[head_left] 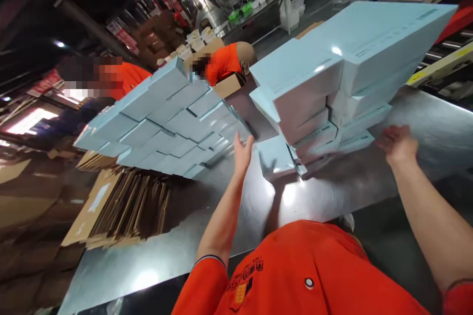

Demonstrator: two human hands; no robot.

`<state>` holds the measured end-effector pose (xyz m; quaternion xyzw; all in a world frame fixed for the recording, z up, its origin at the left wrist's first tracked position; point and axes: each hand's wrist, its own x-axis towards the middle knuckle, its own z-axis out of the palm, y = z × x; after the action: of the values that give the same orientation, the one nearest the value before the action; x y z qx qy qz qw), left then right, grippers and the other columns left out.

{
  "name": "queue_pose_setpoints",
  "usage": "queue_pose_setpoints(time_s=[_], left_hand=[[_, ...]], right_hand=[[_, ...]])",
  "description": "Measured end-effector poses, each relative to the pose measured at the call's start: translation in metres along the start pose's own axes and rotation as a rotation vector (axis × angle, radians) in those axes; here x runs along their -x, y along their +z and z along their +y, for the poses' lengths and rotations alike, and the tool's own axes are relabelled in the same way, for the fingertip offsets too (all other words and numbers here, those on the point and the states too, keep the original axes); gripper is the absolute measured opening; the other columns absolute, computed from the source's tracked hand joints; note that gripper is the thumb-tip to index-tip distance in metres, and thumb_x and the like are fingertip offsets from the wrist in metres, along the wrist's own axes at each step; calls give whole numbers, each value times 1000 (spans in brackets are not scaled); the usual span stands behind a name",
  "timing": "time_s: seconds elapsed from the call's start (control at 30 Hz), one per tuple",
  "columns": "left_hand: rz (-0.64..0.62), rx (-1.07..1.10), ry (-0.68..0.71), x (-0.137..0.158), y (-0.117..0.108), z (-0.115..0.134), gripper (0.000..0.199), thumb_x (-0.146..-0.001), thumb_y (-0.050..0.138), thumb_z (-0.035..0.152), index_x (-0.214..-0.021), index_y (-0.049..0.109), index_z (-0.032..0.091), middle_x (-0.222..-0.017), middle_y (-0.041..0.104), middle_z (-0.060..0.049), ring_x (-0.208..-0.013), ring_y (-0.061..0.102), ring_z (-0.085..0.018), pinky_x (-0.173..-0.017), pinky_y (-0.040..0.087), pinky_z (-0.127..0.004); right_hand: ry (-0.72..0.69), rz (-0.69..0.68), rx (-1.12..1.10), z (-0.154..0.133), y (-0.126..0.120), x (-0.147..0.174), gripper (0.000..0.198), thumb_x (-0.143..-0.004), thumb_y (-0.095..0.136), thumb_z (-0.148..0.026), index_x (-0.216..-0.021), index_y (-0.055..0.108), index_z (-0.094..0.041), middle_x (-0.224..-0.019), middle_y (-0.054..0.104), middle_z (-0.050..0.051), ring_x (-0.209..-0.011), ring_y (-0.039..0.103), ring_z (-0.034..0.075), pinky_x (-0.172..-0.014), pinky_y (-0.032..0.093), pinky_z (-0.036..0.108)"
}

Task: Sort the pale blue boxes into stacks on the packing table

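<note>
Pale blue boxes [310, 78] are piled in uneven layers in front of me on a shiny metal table [218, 216]. A single low box [275, 156] lies at the left foot of this pile. My left hand [243, 150] is raised between the pile and a taller wall of the same boxes [166, 128] on the left, its fingers apart and nothing held. To the right of the pile, my right hand [399, 145] hovers with fingers spread and somewhat blurred, near the lower boxes and holding nothing.
Flattened cardboard cartons [129, 206] stand stacked at the table's left. Across the table, one person in orange [225, 61] bends by an open carton [229, 85]; another person [135, 78] is behind the box wall. A roller conveyor [443, 59] runs along the right.
</note>
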<state>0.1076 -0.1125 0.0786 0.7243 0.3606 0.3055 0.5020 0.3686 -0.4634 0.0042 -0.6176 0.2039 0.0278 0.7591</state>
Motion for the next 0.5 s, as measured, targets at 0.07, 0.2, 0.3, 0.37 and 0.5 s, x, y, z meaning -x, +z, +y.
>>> queue_pose_setpoints(time_s=[0.07, 0.2, 0.3, 0.37, 0.5], left_hand=[[-54, 101, -399, 8, 6, -47, 90, -89, 76, 42, -163, 30, 20, -174, 23, -16, -161, 24, -31, -130, 26, -43], [-93, 268, -622, 17, 37, -96, 85, -86, 78, 33, -158, 38, 14, -162, 45, -22, -147, 48, -35, -120, 40, -48], [-83, 397, -618, 16, 48, -107, 49, -86, 75, 27, -132, 63, 14, -138, 69, -16, -130, 63, -29, -113, 48, -40], [-44, 473, -621, 16, 44, -114, 26, -87, 71, 26, -111, 70, 14, -120, 77, -13, -120, 68, -27, -109, 50, -39], [132, 591, -654, 19, 6, -128, 8, -87, 70, 24, -87, 67, 16, -86, 77, -5, -93, 73, -22, -98, 55, -35]], right_hand=[[-50, 150, 20, 21, -10, 23, 20, -97, 38, -15, -82, 49, -19, -81, 57, 1, -65, 52, 9, -69, 46, 29], [17, 35, 246, 83, -18, 85, 15, -82, 45, -7, -79, 55, -18, -65, 54, -2, -56, 50, 10, -57, 43, 25], [128, -294, 374, 127, -12, 134, 9, -76, 61, -19, -79, 69, -16, -69, 67, 4, -60, 59, 16, -57, 48, 28], [-4, -552, 507, 147, -1, 161, 16, -78, 64, -28, -86, 73, -18, -81, 73, 7, -71, 66, 20, -67, 56, 34], [-731, -948, 721, 163, 43, 184, 32, -99, 44, -31, -108, 73, -21, -108, 74, 12, -103, 69, 25, -99, 57, 46]])
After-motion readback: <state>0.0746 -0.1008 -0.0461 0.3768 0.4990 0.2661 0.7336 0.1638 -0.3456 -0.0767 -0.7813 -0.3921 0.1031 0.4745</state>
